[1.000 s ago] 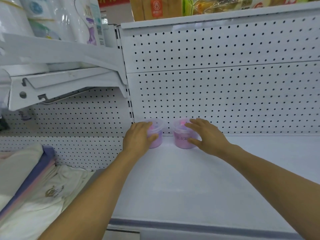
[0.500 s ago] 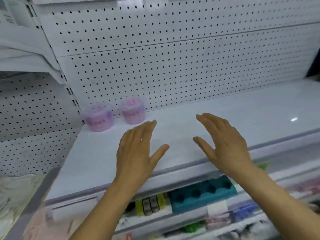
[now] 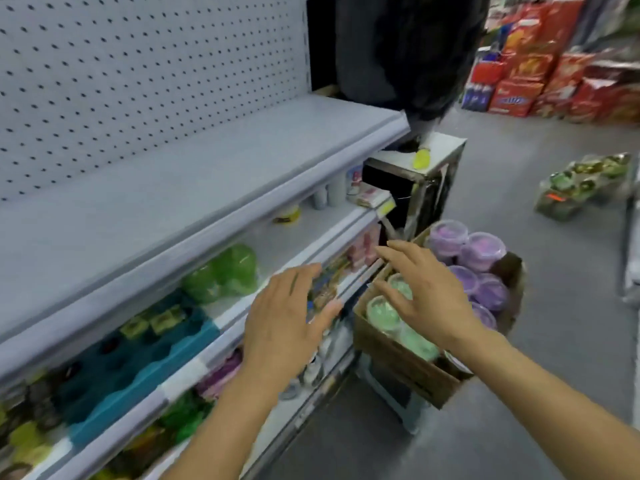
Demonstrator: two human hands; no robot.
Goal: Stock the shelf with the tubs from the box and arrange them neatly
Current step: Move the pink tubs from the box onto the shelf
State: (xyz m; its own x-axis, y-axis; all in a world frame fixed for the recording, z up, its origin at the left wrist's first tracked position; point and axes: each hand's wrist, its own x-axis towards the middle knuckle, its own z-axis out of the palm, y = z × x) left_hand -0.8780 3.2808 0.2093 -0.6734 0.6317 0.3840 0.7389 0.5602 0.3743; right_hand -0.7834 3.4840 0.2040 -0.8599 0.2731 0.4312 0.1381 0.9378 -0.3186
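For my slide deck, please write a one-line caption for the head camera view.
Both empty hands, left and right, reach toward a cardboard box of purple tubs and green tubs.

- Left hand [image 3: 284, 317]: bare, no glove, ring or watch visible; a thin dark line marks its back near the knuckles.
- Right hand [image 3: 429, 292]: bare, nothing worn at the wrist.
- The 2 forearms are uncovered to the frame's edge; no sleeve shows.

White top shelf [image 3: 214, 174] fronting pegboard. Lower shelf [image 3: 304, 233] carries green tubs [image 3: 225, 271]. Cardboard box [image 3: 398, 355] sits on a stool.
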